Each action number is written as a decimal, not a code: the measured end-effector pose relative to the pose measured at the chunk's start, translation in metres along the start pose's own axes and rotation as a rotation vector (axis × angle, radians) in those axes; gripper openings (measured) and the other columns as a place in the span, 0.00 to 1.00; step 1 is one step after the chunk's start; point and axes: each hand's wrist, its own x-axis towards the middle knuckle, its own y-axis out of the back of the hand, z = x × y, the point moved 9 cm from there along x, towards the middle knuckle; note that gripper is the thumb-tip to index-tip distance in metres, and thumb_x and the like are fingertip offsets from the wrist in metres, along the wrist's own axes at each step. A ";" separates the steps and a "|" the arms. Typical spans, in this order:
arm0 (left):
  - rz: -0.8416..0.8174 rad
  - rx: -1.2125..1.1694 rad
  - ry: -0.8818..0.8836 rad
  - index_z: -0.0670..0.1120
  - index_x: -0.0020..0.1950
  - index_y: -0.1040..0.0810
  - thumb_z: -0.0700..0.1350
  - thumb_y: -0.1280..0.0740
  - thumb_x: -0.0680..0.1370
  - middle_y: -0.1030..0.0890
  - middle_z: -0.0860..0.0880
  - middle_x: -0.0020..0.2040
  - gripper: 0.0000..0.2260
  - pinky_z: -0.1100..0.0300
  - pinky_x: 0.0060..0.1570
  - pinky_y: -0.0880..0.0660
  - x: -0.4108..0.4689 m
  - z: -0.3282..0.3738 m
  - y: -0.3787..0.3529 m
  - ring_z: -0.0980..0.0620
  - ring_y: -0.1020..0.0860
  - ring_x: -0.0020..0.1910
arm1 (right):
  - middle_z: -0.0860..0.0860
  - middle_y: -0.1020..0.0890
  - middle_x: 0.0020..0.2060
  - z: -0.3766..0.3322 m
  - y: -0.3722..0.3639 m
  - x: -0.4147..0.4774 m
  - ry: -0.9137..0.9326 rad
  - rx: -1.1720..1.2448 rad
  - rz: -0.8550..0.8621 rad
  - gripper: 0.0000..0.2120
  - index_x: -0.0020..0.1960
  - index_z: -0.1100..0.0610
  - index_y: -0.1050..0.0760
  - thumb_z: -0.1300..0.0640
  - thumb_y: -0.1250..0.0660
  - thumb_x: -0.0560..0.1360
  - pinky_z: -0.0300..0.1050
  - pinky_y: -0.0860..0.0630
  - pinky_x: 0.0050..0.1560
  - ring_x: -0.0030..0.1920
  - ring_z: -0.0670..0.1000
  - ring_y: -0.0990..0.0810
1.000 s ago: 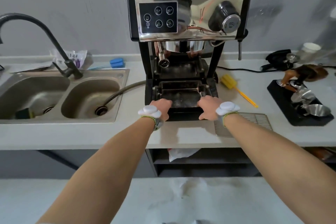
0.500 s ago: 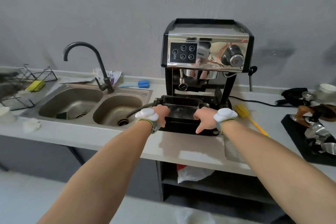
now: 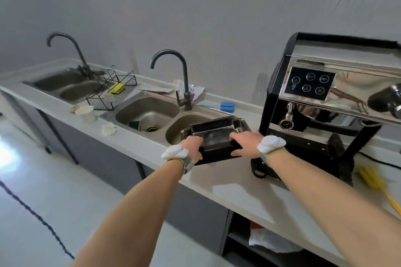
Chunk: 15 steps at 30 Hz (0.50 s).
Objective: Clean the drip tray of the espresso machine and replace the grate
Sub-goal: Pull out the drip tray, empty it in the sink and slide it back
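Near: our left hand (image 3: 192,147) and right hand (image 3: 246,143) each curl closed on an end of the drip tray (image 3: 217,140), equally close. Tray is lifted clear of the table (image 3: 227,184), long axis left-right between the hands, open side up. Beyond it: the right sink basin (image 3: 184,124), partly under the tray's far edge, it seems. Espresso machine (image 3: 325,102) stands to the right.
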 end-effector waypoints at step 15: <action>0.216 -0.674 0.232 0.43 0.59 0.28 0.43 0.31 0.77 0.22 0.42 0.59 0.12 0.52 0.52 0.26 0.129 -0.062 -0.014 0.40 0.22 0.58 | 0.48 0.21 0.54 -0.029 0.111 0.192 0.259 -0.763 0.074 0.20 0.63 0.43 0.28 0.37 0.40 0.74 0.49 0.36 0.60 0.59 0.52 0.26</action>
